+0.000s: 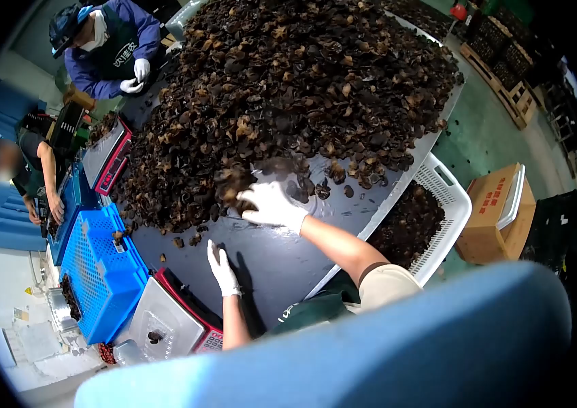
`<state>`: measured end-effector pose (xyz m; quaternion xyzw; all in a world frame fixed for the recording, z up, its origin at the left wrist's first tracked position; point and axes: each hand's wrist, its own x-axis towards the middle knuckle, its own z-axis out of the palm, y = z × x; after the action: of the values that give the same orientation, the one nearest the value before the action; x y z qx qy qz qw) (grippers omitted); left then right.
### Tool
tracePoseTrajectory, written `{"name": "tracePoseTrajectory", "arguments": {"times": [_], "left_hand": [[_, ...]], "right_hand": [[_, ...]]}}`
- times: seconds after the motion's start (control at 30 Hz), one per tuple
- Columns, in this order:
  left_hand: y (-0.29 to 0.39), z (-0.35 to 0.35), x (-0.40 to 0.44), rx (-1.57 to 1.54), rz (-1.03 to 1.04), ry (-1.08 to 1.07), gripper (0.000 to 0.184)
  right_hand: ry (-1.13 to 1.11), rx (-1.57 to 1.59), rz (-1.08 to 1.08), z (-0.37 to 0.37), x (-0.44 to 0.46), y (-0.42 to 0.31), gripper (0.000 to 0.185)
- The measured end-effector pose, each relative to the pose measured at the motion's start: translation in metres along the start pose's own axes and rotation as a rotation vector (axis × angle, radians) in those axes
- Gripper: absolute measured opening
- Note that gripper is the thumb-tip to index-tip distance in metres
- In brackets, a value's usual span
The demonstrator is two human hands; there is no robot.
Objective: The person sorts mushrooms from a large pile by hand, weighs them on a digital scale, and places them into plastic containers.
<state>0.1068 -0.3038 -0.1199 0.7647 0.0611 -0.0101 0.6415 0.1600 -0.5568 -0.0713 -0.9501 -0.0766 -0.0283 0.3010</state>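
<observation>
Right grip (271, 205): gloved, fingers spread at the near edge of the heap (288, 81). Dark pieces (235, 180) lie blurred at its fingertips; whether any are clamped between the fingers cannot be told. The heap spreads ahead of this grip and to its left.

Left grip (222, 272): gloved, nearer the body than the right grip and to its left. Thumb and fingers stand apart, with nothing visible between them. It is raised over the grey desk (271, 255), its shadow falling beside it.

The step in hand appears to be drawing pieces out of the heap. For good results:
1. Work from the heap's near edge, where pieces lie thinnest; digging deeper would probably bring loose ones sliding down.
2. Take small amounts with a light, curled hand. The thin, crinkled pieces look liable to tear if squeezed.
3. Spread them on the desk between the two grips, where single pieces are easier to inspect.
4. Use the left grip as a stop for strays.

Just left of the left grip, towards the body, stands a scale (159, 325) with a small dark lump on its pan; guard against knocking it. Beyond the scale is a blue crate (91, 251). Right of the right grip, past the desk edge, a white basket (464, 207) holds more dark pieces.
</observation>
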Motion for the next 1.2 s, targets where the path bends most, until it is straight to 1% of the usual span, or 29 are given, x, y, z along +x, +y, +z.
{"name": "tracePoseTrajectory", "arguments": {"times": [0.03, 0.1, 0.13, 0.17, 0.2, 0.23, 0.27, 0.3, 0.33, 0.37, 0.4, 0.43, 0.47, 0.5, 0.53, 0.57, 0.6, 0.7, 0.73, 0.77, 0.83, 0.87, 0.9, 0.97, 1.0, 1.03, 1.1, 1.17, 1.2], "left_hand": [[0.004, 0.005, 0.006, 0.000, -0.002, 0.006, 0.051], [0.004, 0.006, 0.018, 0.252, 0.193, 0.023, 0.051], [-0.004, 0.004, 0.027, 0.391, 0.309, 0.003, 0.054], [0.000, 0.010, 0.026, 0.589, 0.376, 0.105, 0.051], [0.000, 0.011, 0.029, 0.620, 0.457, 0.058, 0.051], [-0.002, 0.011, 0.031, 0.649, 0.535, 0.013, 0.052], [0.011, 0.015, 0.020, 0.821, 0.636, -0.011, 0.052], [0.016, 0.019, 0.007, 0.924, 0.617, -0.063, 0.054], [0.013, 0.020, -0.005, 0.930, 0.634, -0.113, 0.051], [0.010, 0.019, -0.016, 0.933, 0.650, -0.165, 0.049], [0.013, 0.017, -0.028, 0.957, 0.625, -0.225, 0.047], [0.011, 0.013, -0.041, 0.978, 0.600, -0.288, 0.044], [0.013, 0.010, -0.054, 1.045, 0.583, -0.290, 0.041], [0.006, 0.003, -0.063, 1.006, 0.580, -0.253, 0.037], [0.002, -0.006, -0.072, 0.974, 0.561, -0.195, 0.036], [0.000, -0.016, -0.081, 0.942, 0.541, -0.140, 0.034], [0.003, -0.025, -0.088, 0.923, 0.531, -0.073, 0.035], [0.003, -0.054, -0.112, 0.880, 0.387, -0.019, 0.052], [0.005, -0.061, -0.119, 0.896, 0.345, -0.045, 0.061], [0.006, -0.065, -0.127, 0.874, 0.332, -0.053, 0.065], [0.005, -0.068, -0.138, 0.829, 0.284, -0.057, 0.068], [0.004, -0.068, -0.142, 0.822, 0.268, -0.049, 0.068], [0.004, -0.065, -0.145, 0.795, 0.262, -0.043, 0.069], [0.002, -0.061, -0.149, 0.755, 0.275, -0.051, 0.070], [0.001, -0.059, -0.151, 0.758, 0.285, -0.070, 0.071], [0.004, -0.056, -0.151, 0.762, 0.298, -0.092, 0.071], [0.004, -0.055, -0.150, 0.773, 0.318, -0.102, 0.072], [-0.001, -0.056, -0.145, 0.699, 0.323, -0.077, 0.072], [-0.002, -0.056, -0.141, 0.671, 0.326, -0.056, 0.071]], "right_hand": [[0.136, -0.055, -0.157, 0.025, -0.010, -0.005, 0.054], [0.144, -0.034, -0.378, 0.026, -0.026, -0.029, 0.049], [0.150, -0.001, -0.402, 0.030, -0.035, -0.035, 0.045], [0.155, 0.032, -0.428, 0.024, -0.042, -0.042, 0.041], [0.151, 0.051, -0.423, 0.012, -0.043, -0.038, 0.035], [0.223, -0.045, -0.336, -0.003, -0.044, -0.035, 0.031], [0.350, -0.029, -0.290, -0.006, -0.037, -0.013, 0.029], [0.112, -0.084, 0.010, -0.035, -0.028, -0.010, 0.028], [0.237, -0.122, 0.095, -0.040, -0.028, 0.007, 0.034], [0.473, -0.358, 0.128, -0.022, -0.031, 0.030, 0.050], [0.392, -0.363, 0.224, -0.006, -0.030, 0.052, 0.064], [0.300, -0.291, 0.253, -0.006, -0.029, 0.049, 0.068], [0.273, -0.288, 0.167, 0.000, -0.033, 0.040, 0.068], [0.248, -0.284, 0.084, 0.009, -0.040, 0.027, 0.068], [0.163, -0.285, -0.020, 0.013, -0.045, 0.010, 0.067], [0.154, -0.150, -0.133, 0.025, -0.052, -0.001, 0.063], [0.097, -0.113, -0.224, 0.030, -0.063, -0.020, 0.058], [-0.038, 0.025, -0.512, 0.038, -0.094, -0.053, 0.046], [-0.133, 0.021, -0.547, 0.034, -0.105, -0.061, 0.042], [-0.228, -0.036, -0.599, 0.035, -0.114, -0.067, 0.040], [-0.355, 0.031, -0.695, 0.035, -0.130, -0.070, 0.039], [-0.272, 0.049, -0.715, 0.030, -0.138, -0.071, 0.038], [-0.214, 0.077, -0.688, 0.023, -0.139, -0.073, 0.037], [-0.038, 0.012, -0.571, 0.010, -0.136, -0.067, 0.039], [-0.211, -0.064, -0.358, -0.001, -0.127, -0.065, 0.042], [0.078, -0.049, -0.295, 0.011, -0.129, -0.049, 0.052], [0.189, -0.268, -0.050, 0.031, -0.120, -0.037, 0.065], [0.111, -0.336, -0.081, 0.053, -0.111, -0.042, 0.076], [0.059, -0.259, -0.118, 0.050, -0.102, -0.061, 0.077]]}}
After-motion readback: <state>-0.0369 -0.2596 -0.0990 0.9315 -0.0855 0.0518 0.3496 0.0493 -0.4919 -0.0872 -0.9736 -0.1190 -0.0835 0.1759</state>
